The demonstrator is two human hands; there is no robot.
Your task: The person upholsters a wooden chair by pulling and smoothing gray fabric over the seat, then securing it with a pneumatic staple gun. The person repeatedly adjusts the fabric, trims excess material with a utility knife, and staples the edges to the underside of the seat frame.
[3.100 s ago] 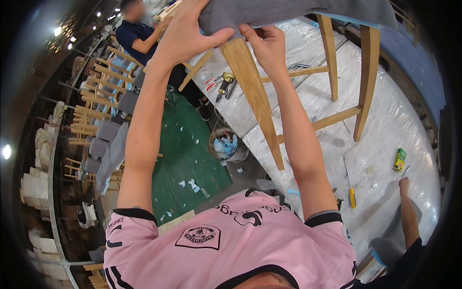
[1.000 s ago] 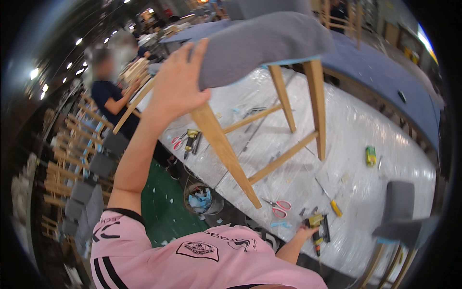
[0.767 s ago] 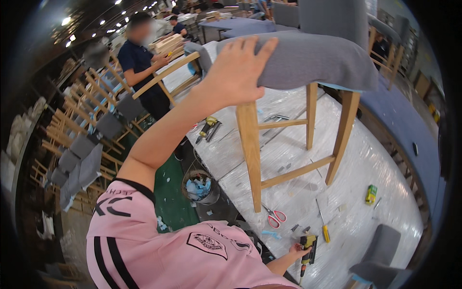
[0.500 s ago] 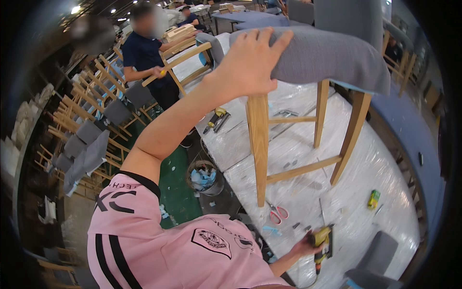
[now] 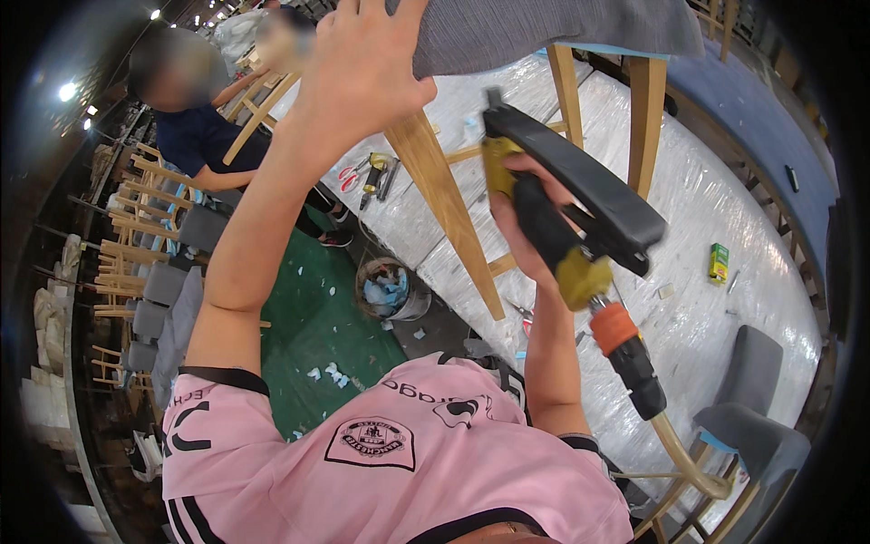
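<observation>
A wooden chair with a grey fabric seat (image 5: 535, 32) stands on a plastic-covered table (image 5: 716, 199); part of it is cut off by the upper edge. My left hand (image 5: 358, 82) grips the seat's near left corner, its thumb on the fabric side just above a wooden leg (image 5: 449, 208). In my right hand (image 5: 521, 218) is a black and yellow air staple gun (image 5: 580, 177), raised in front of the chair's legs. An air hose (image 5: 675, 444) runs from its orange and black coupling. Light blue lining shows under the seat's edge.
On the table lie a green and yellow small box (image 5: 719, 263), another yellow tool (image 5: 373, 181) and red-handled pliers (image 5: 349, 177). A grey chair (image 5: 752, 435) stands lower right. A bucket of blue scraps (image 5: 408, 299) is beside the table. A co-worker (image 5: 195, 136) handles wooden frames at left.
My right hand has lifted the staple gun from low over the table up to beside the chair's legs. The chair and my left hand now appear farther left and higher in view.
</observation>
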